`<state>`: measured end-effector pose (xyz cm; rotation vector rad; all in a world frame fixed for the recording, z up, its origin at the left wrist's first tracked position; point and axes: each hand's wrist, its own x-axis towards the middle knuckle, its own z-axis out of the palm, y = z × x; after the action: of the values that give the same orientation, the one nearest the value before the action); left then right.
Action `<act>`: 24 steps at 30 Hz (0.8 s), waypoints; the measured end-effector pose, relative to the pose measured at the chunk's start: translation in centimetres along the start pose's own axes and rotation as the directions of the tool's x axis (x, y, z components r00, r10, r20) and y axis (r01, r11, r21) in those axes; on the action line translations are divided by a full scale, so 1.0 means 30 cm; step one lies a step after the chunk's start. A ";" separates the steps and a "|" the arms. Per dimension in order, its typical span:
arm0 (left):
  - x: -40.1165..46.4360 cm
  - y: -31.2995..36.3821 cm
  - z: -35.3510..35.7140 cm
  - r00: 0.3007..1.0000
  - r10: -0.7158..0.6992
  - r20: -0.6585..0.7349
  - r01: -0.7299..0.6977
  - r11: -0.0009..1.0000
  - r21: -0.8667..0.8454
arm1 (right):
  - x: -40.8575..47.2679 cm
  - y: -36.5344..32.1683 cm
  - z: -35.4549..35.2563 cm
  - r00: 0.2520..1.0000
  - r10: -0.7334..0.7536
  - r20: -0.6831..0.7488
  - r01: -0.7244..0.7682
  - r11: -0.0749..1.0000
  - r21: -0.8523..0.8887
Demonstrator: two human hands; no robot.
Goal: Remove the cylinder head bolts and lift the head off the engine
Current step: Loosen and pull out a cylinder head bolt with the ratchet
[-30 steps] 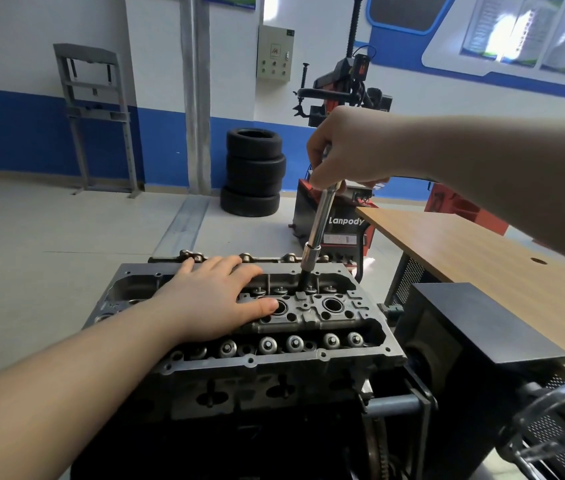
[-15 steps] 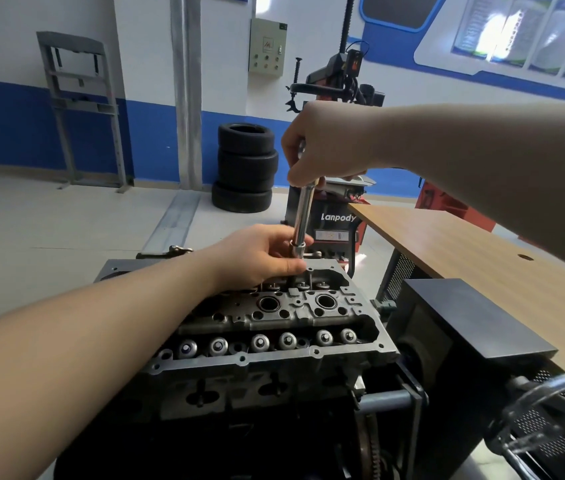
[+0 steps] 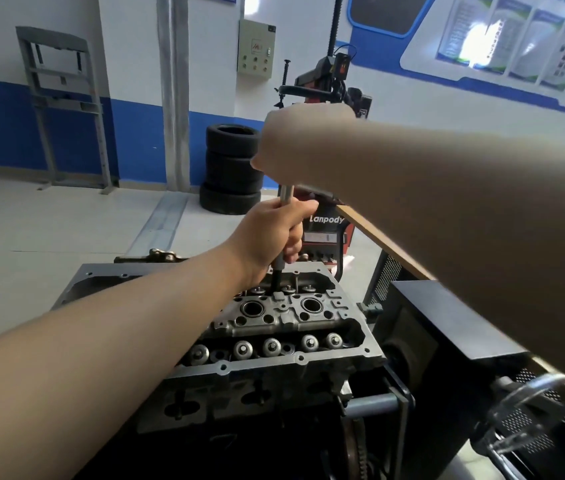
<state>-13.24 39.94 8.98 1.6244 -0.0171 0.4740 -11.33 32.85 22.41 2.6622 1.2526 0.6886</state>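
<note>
The grey metal cylinder head (image 3: 284, 320) sits on top of the engine on a stand, with valve springs and spark plug wells showing. A long socket extension bar (image 3: 286, 194) stands upright, its dark socket (image 3: 277, 277) down in a bolt hole near the far middle of the head. My left hand (image 3: 270, 233) grips the lower shaft of the bar. Above it, my right hand (image 3: 295, 147) holds the wrench's top end, which is hidden inside the hand. My left forearm hides the head's left part.
A wooden table (image 3: 378, 237) runs along the right, with a black box (image 3: 447, 327) beside the engine and a handwheel (image 3: 530, 410) at the lower right. A stack of tyres (image 3: 232, 168), a red tyre machine (image 3: 326, 84) and a grey rack (image 3: 62, 105) stand by the far wall.
My left hand left the top of the cylinder head, rose and closed around the bar's shaft. My right hand stayed on the top of the bar.
</note>
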 end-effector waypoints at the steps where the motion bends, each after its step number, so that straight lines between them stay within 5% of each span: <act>1: 0.002 -0.008 0.001 1.000 0.001 -0.002 -0.001 1.000 -0.027 | 0.015 0.007 0.019 0.994 0.012 -0.108 -0.009 1.000 0.029; 4: 0.005 -0.022 -0.008 0.999 -0.001 0.055 0.005 0.998 -0.066 | -0.013 0.015 0.053 0.951 0.041 -0.308 -0.038 0.999 0.016; 12: -0.007 -0.040 -0.031 0.988 -0.013 0.154 0.028 0.995 -0.095 | -0.032 0.119 0.110 0.860 -0.165 -0.484 0.340 0.891 0.300; 16: -0.026 -0.018 -0.089 0.945 -0.054 0.323 0.142 0.957 -0.254 | -0.013 0.111 0.111 0.901 -0.139 -0.410 0.268 0.924 0.274; 19: -0.030 -0.016 -0.125 0.917 -0.079 0.391 0.232 0.903 -0.361 | 0.006 0.105 0.091 0.953 -0.018 -0.302 0.071 0.984 0.166; 24: -0.020 -0.017 -0.129 0.967 -0.022 0.256 0.054 0.992 -0.118 | 0.003 0.097 0.091 0.953 0.066 -0.295 -0.031 0.992 0.122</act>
<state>-14.77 43.55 8.45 1.5506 -0.2032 0.2276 -8.01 31.25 20.86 2.7674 1.3366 1.0932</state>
